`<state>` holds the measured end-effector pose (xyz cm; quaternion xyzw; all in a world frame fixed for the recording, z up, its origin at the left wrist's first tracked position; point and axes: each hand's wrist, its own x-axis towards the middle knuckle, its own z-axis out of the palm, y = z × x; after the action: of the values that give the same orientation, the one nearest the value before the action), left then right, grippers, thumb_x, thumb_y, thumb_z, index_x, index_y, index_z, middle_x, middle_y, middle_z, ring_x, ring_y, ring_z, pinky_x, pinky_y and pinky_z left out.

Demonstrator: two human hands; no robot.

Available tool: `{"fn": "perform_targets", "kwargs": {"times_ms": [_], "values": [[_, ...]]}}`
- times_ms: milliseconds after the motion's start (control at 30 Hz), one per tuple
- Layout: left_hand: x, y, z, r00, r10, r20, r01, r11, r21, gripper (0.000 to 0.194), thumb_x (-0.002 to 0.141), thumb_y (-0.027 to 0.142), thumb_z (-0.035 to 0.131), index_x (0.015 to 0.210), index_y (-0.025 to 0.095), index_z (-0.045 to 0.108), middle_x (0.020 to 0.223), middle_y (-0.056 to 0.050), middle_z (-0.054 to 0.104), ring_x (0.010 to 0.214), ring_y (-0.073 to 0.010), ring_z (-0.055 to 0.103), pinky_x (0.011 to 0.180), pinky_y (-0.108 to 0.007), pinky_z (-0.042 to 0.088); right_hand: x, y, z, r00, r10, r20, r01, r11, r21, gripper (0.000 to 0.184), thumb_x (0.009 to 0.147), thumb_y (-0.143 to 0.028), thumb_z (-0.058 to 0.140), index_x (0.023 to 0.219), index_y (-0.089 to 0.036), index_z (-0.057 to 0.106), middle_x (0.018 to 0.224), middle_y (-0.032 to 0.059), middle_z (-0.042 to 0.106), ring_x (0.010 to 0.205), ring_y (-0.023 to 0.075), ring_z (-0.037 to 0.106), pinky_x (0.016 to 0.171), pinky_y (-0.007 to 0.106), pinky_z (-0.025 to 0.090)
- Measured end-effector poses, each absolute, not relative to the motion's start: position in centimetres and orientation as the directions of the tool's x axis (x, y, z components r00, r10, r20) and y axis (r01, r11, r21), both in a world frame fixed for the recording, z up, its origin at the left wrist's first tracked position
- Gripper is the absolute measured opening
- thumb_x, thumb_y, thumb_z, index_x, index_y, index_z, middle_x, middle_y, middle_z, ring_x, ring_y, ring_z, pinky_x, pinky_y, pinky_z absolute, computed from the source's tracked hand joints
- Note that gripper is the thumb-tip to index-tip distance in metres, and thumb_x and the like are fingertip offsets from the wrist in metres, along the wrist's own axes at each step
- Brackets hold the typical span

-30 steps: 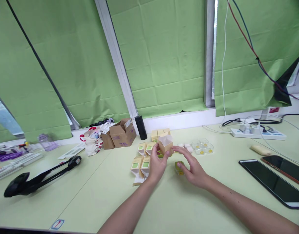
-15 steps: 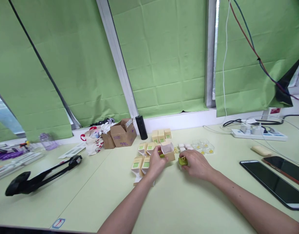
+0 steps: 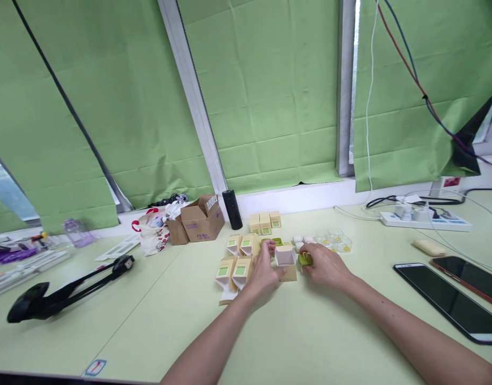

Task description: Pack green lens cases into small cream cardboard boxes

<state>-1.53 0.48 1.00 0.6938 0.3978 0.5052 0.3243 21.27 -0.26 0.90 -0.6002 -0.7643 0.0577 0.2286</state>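
Note:
My left hand point(image 3: 265, 274) grips the left side of a small cardboard box point(image 3: 288, 274), thumb at its front. The box's open top shows a pale inside. Just right of it, my right hand point(image 3: 328, 266) pinches a small green object point(image 3: 305, 259) with a loop-like yellowish top; its exact kind I cannot make out. To the left stand several small boxes with green labels point(image 3: 241, 269), their flaps up. Behind the held box lies another green piece point(image 3: 276, 241), partly hidden. Small white pieces point(image 3: 297, 241) sit behind my right fingers.
Clear plastic cups with yellow bits point(image 3: 342, 244) stand beyond my right hand. Further back are closed small boxes point(image 3: 265, 223), a black cylinder point(image 3: 232, 209) and a larger carton point(image 3: 203, 219). Phones point(image 3: 450, 302) and a power strip point(image 3: 426, 220) lie at right, a black strapped device point(image 3: 69, 289) at left.
The small box has moved right and toward me, now more upright with its opening up. My left hand moved with it. My right hand has shifted slightly right and up, still holding the green object.

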Motion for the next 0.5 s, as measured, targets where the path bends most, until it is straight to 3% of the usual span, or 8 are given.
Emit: {"fn": "perform_targets", "kwargs": {"times_ms": [100,233,400,500], "values": [[-1.4,0.1,1.9,0.173,0.823,0.54,0.262,-0.567,0.781,0.033,0.08,0.011,0.067,0.109,0.025,0.061,0.121,-0.008,0.064,0.119,-0.0246,0.061,0.106,-0.039,0.046,21.3,-0.2,0.9,-0.169,0.948,0.271,0.895,0.263,-0.36,0.034,0.082,-0.019,0.069,0.115,-0.024,0.066,0.118,0.0097,0.073,0.103,0.0286,0.068,0.069,0.03,0.036],[-1.4,0.3,2.1,0.166,0.789,0.592,0.273,-0.613,0.741,0.007,0.088,0.015,0.064,0.087,0.021,0.066,0.122,-0.011,0.065,0.123,-0.0262,0.062,0.108,-0.04,0.046,21.4,-0.2,1.0,-0.163,0.954,0.254,0.899,0.249,-0.36,0.032,0.082,-0.021,0.07,0.113,-0.026,0.066,0.114,0.0083,0.074,0.1,0.0282,0.068,0.067,0.03,0.034],[-1.1,1.5,0.8,0.102,0.855,0.508,0.254,-0.517,0.818,0.015,0.092,0.023,0.064,0.102,0.019,0.075,0.114,-0.012,0.074,0.104,-0.0239,0.07,0.097,-0.039,0.053,21.6,-0.2,1.3,-0.166,0.959,0.231,0.894,0.245,-0.375,0.031,0.081,-0.022,0.069,0.111,-0.027,0.067,0.111,0.0055,0.075,0.096,0.0269,0.069,0.065,0.029,0.031],[-1.1,2.0,0.3,0.082,0.889,0.45,0.195,-0.457,0.868,0.023,0.09,0.023,0.067,0.111,0.018,0.076,0.117,-0.012,0.077,0.107,-0.0243,0.07,0.1,-0.039,0.052,21.8,-0.2,1.5,-0.172,0.959,0.226,0.89,0.25,-0.382,0.029,0.08,-0.02,0.068,0.109,-0.028,0.068,0.108,0.004,0.076,0.094,0.0259,0.069,0.064,0.028,0.031]]}}
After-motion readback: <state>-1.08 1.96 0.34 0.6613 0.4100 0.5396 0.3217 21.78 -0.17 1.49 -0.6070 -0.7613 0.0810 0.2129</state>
